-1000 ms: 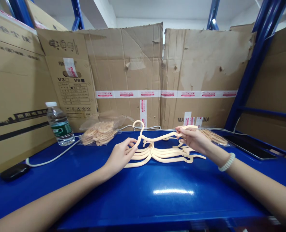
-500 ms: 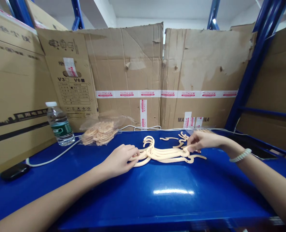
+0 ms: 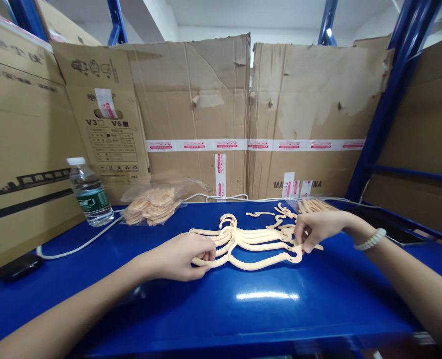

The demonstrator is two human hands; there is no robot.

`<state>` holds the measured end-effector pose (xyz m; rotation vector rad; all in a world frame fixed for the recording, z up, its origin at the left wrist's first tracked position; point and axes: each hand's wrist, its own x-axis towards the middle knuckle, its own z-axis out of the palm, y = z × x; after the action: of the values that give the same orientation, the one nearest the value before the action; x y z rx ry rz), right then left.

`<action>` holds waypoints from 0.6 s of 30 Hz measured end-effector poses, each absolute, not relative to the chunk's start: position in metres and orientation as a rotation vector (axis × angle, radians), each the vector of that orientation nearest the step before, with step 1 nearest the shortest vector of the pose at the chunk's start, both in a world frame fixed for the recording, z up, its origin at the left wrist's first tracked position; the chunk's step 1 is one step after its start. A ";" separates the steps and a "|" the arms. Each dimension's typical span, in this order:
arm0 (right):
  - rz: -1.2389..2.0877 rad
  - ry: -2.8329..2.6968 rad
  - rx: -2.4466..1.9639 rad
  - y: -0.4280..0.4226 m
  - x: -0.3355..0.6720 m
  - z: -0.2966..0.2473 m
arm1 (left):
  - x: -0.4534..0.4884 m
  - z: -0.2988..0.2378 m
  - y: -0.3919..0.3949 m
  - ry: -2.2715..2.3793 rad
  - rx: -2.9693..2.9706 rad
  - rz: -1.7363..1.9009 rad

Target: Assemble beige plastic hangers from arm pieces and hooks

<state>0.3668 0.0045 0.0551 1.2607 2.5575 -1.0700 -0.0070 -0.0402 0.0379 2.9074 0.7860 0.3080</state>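
Several cream-coloured clothes hangers [image 3: 256, 238] lie together on the blue table, their hooks bunched near the middle. The nearest clothes hanger [image 3: 258, 265] sits slightly apart, closest to me. Its left arm is gripped by the closed fingers of my left hand [image 3: 185, 254]. At its curled right end, my right hand [image 3: 317, 230] pinches the tip between thumb and fingers. Beyond the hangers lie loose curved cream pieces [image 3: 280, 219], partly covered by my right hand.
A clear bag of cream parts [image 3: 153, 204] and a water bottle [image 3: 89, 194] stand at the back left. Another bag of slim pieces [image 3: 314, 204] lies behind my right hand. A white cable [image 3: 74, 253] and a black object [image 3: 19, 267] are at left; cardboard [image 3: 194, 114] walls the back.
Both hands have come nearer to me, drawing the front hanger away from the bunch. The hangers are now spread further apart.
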 end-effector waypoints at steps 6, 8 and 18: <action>-0.946 2.527 1.452 0.009 0.360 0.043 | -0.009 0.036 -0.038 0.850 3.008 0.175; -0.855 2.533 1.528 0.007 0.357 0.045 | -0.009 0.034 -0.036 0.893 3.046 0.202; -0.234 2.655 1.657 -0.008 0.348 0.054 | -0.007 0.025 -0.033 1.003 3.102 0.291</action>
<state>0.3482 -0.0081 0.0544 1.6569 2.6546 -0.2344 -0.0070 -0.0330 0.0250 3.1017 1.0028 0.2912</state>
